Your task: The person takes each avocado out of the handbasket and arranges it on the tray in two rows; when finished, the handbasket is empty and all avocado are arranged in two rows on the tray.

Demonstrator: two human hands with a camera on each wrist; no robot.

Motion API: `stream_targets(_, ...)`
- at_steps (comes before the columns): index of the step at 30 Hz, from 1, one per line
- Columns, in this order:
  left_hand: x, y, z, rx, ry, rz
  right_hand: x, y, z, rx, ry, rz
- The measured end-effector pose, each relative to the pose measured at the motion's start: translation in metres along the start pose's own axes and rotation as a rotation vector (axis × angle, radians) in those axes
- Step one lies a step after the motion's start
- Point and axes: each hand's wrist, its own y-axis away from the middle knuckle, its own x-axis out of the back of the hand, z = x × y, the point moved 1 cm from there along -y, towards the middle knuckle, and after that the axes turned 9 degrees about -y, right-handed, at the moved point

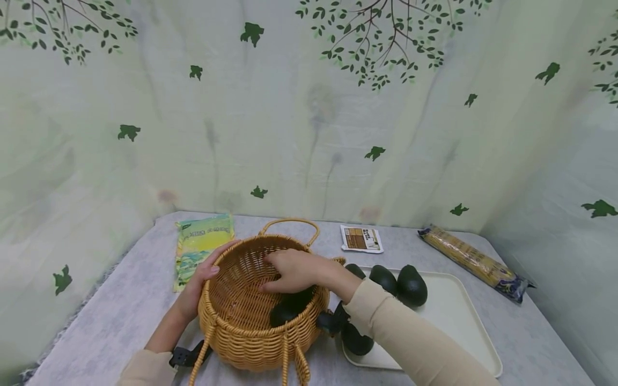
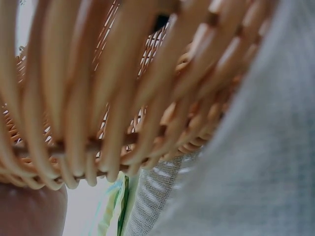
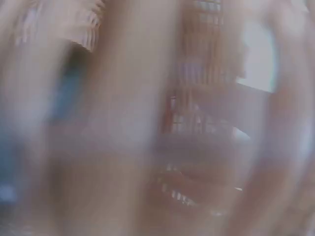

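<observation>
A woven wicker basket [image 1: 260,343] stands at the front, tipped slightly so its inside shows. My left hand [image 1: 200,279] grips its left rim, thumb over the edge and the other fingers mostly hidden outside. Close wickerwork [image 2: 113,88] fills much of the left wrist view. Over the basket's opening is my right hand [image 1: 294,271], thumb and fingers apart with nothing visible between them. Beneath it, a dark avocado [image 1: 285,312] lies inside at the right; whether there is more than one is unclear. The right wrist view is badly blurred.
Several avocados [image 1: 412,286] lie on a white tray [image 1: 456,316] to the right, partly behind my right sleeve. Behind the basket are a yellow-green packet [image 1: 203,241], a small white-and-brown packet [image 1: 362,239] and a long pasta-like packet [image 1: 475,261]. A basket handle [image 1: 292,221] sticks up at the back.
</observation>
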Motion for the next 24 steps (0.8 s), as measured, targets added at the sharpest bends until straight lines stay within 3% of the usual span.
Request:
stream_targets(4, 0.000, 0.001, -0.002, -0.003, 0.015, -0.011, 0.000, -0.001, 0.006, 0.075, -0.170, 0.002)
stream_targets(6, 0.000, 0.001, -0.003, -0.005, 0.019, -0.016, 0.000, -0.001, 0.007, 0.102, -0.196, 0.005)
stream_targets(11, 0.001, 0.001, -0.002, 0.001, 0.012, -0.009, 0.003, -0.001, 0.004, 0.150, -0.153, 0.004)
stream_targets(19, 0.002, 0.000, 0.000, 0.011, -0.001, 0.002, 0.027, 0.004, -0.018, 0.052, -0.031, -0.100)
stream_targets(24, 0.002, 0.000, -0.001, 0.022, 0.004, 0.006, 0.036, -0.002, -0.025, 0.080, -0.047, -0.143)
